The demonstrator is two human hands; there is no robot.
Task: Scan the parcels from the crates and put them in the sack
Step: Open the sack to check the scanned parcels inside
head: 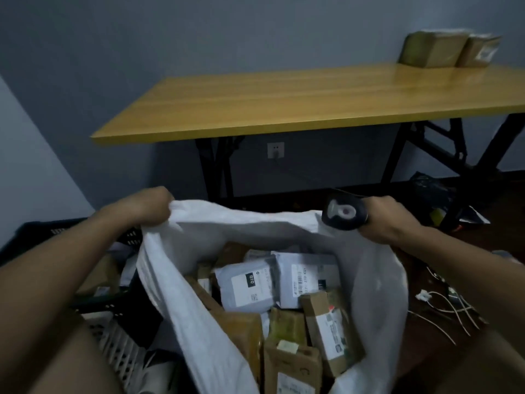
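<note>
1. Head view, left hand [150, 204]: fingers curled around the far left rim of the white sack [181, 282], gripping the fabric and holding it up.
2. Head view, right hand [389, 220]: fingers wrapped around the handle of a black scanner [343, 212]. The scanner head points left, over the sack's right rim. Whether this hand also pinches the sack fabric cannot be told.
3. The sack stands open between the two forearms, its mouth facing up toward the camera.
4. Inside the sack lie many parcels: two grey mailer bags [250, 285] with printed labels near the middle, and several brown cardboard boxes [331, 328] in front of and beside them. The parcels touch and overlap one another.
5. A dark crate [39, 231] sits left of the sack, beyond the left forearm; a pale slotted crate [119, 345] sits nearer, at lower left. Their contents are mostly hidden.
6. A wooden table [284, 100] stands behind the sack against the wall. Two brown boxes [449, 51] rest on its far right corner, touching each other.
7. White cables [443, 305] lie on the floor right of the sack.
</note>
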